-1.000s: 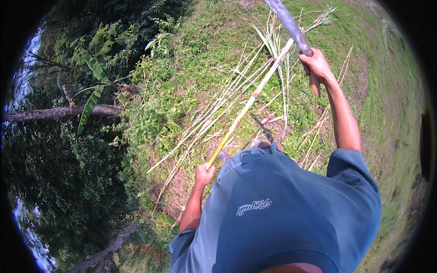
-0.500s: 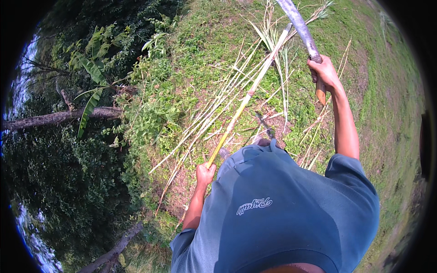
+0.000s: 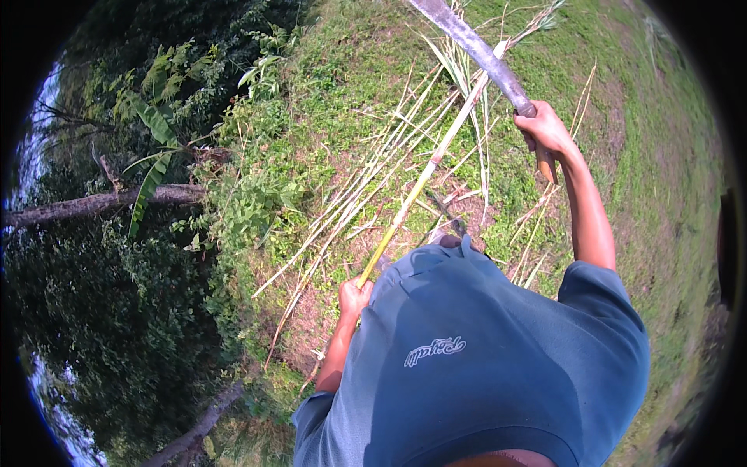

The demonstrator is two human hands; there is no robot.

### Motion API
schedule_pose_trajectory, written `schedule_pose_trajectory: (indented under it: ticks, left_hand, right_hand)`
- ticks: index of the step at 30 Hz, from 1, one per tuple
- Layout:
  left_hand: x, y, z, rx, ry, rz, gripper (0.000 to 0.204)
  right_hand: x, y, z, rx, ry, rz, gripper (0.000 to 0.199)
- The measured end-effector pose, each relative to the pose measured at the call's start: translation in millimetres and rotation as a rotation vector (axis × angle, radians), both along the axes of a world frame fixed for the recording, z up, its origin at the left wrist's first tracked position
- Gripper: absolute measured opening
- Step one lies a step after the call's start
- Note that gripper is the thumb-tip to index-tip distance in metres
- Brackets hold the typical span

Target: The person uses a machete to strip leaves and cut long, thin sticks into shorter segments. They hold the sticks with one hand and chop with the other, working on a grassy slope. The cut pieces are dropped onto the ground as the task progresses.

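My left hand [image 3: 355, 297] is closed round the lower part of a long yellow sugarcane stalk [image 3: 410, 201], beside my left hip. The stalk slants up and away to the right, and its far part is paler. In my right hand [image 3: 548, 129] is the wooden handle of a machete [image 3: 486, 58], its grey blade curving up to the left. The blade passes over the far end of the stalk in this view; whether they touch I cannot tell. The blade's tip runs out at the top edge.
Long dry cane stalks [image 3: 366, 179] and leaf strips lie on the grass in front of me. More strips [image 3: 538, 222] lie to the right. A leafy thicket with a bare trunk [image 3: 109, 201] and a banana plant [image 3: 153, 187] stands on the left.
The machete blade has swung left across the far end of the stalk, and my right hand has come slightly down and left. The stalk has tilted a little to the right.
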State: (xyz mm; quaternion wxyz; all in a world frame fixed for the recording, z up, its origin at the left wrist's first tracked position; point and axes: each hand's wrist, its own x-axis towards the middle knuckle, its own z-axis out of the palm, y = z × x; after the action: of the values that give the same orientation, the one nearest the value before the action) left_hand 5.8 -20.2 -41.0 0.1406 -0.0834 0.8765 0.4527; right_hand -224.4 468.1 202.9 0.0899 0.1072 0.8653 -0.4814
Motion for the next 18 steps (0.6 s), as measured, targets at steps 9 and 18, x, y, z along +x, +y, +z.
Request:
schedule_pose_trajectory:
  ticks: [9, 18]
  left_hand:
    - [-4.7, 9.0, 18.4, -0.016, -0.046, 0.013, 0.020]
    - [6.9, -1.0, -26.0, -0.030, -0.079, 0.016, 0.023]
  right_hand:
    - [2.6, -16.6, -2.8, 0.105, -0.048, 0.018, 0.016]
    - [64.8, -101.5, -40.4, 0.081, -0.219, 0.277, 0.021]
